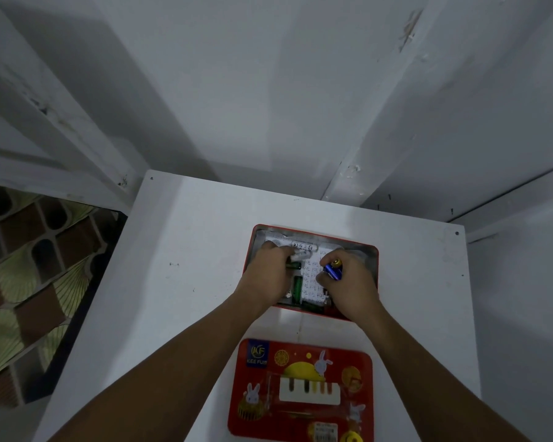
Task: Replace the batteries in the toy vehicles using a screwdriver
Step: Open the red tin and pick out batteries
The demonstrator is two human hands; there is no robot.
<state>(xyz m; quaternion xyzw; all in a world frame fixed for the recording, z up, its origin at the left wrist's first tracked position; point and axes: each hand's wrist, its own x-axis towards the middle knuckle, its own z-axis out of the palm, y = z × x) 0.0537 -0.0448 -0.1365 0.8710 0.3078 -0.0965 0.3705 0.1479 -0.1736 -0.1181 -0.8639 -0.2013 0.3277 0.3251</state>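
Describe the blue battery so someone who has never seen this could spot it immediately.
On the white table, find the open red tin beyond the decorated lid. The right hand inside it pinches the blue battery. It alone is blue with a gold tip, unlike the green batteries and white batteries nearby.

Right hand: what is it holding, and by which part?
The right hand grips blue battery cells around their middle, fingers curled over them inside the red tin; a gold end sticks out.

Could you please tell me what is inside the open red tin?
Visible: green batteries on printed paper; the left hand holds white batteries, the right hand blue batteries. Hands cover the rest.
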